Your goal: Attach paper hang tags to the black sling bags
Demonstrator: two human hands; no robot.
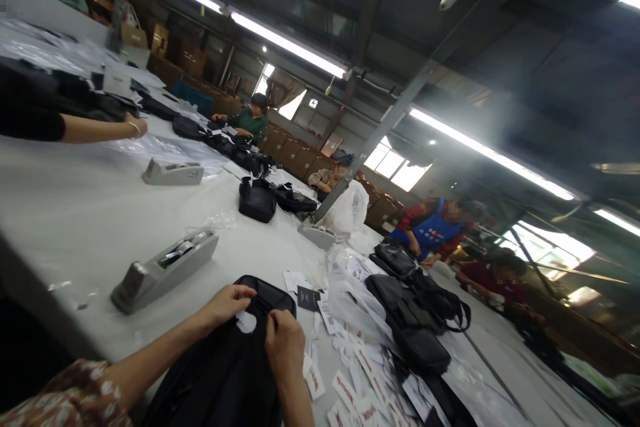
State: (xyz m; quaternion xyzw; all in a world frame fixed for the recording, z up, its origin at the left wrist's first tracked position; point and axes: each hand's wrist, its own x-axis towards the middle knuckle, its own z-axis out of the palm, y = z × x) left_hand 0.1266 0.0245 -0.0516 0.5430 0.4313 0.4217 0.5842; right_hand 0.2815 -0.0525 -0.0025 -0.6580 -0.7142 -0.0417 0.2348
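A black bag (pixel 215 373) lies in front of me at the table's near edge, its top end pointing away. On its dark surface sits a small white round piece (pixel 246 321), between my two hands. My left hand (pixel 227 305) reaches over the bag from the left, thumb and fingers pinched together on the bag's upper part. Close beside the white piece, my right hand (pixel 286 340) is closed at the bag's right side; whatever its fingers pinch is hidden. A dark card tag (pixel 309 298) lies just past the bag's top right corner.
Tape dispensers stand left, one near (pixel 165 270) and one farther (pixel 173 173). Printed labels (pixel 357 387) and clear plastic bags (pixel 355 300) lie right, beside stacked black bags (pixel 410 313). A neighbour's arm (pixel 100 128) extends from the left. Several co-workers stand around the table; a metal post (pixel 373 140) rises behind.
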